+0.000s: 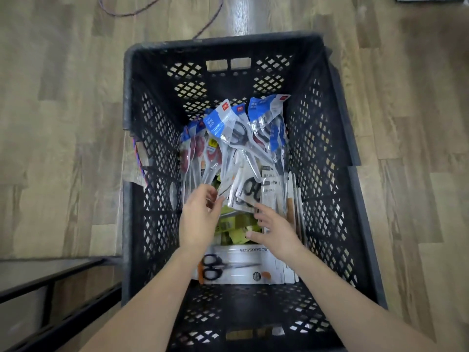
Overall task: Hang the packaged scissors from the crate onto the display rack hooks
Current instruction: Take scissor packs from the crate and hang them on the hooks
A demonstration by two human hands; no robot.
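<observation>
A black lattice crate (327,138) stands on the wooden floor and holds several packaged scissors. Blue-topped clear packs (228,128) lean at the far end, with red-handled packs (195,151) to their left. A white box with black scissors (241,265) lies flat near me. My left hand (199,217) reaches into the crate, fingers curled around the bottom edge of the clear packs. My right hand (274,229) hovers beside it with fingers spread over a white pack of black scissors (251,191), holding nothing. No display rack hooks are in view.
Yellow-green packs (233,227) lie at the crate's bottom between my hands. A black metal frame (50,280) sits at the lower left. A purple cord (162,11) runs across the floor beyond the crate.
</observation>
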